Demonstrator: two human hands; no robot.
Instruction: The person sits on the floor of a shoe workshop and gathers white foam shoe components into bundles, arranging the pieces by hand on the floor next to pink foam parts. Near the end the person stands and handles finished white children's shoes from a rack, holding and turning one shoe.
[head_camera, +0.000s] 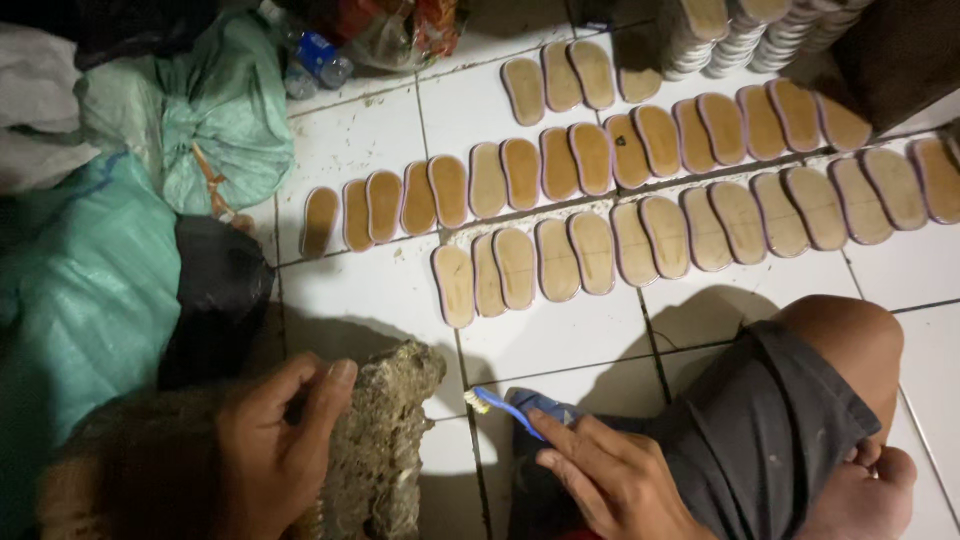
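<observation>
The left hand (275, 450) is curled around the top edge of a rough, crusted block (385, 440) at the bottom of the view, thumb over the edge and fingers closed on it. The right hand (610, 480) pinches the handle of a blue toothbrush (510, 405), whose bristled head points left toward the block and lies just beside it, above the white tile floor (380, 290). A bent knee in grey shorts (770, 420) sits to the right. Beyond the hands, tan soles (590, 250) with pale rims lie side by side in three long rows across the tiles, and stacks (740, 35) of them stand at the top. Green sacks (220, 110) and a dark bag (215, 290) lie at the left.
</observation>
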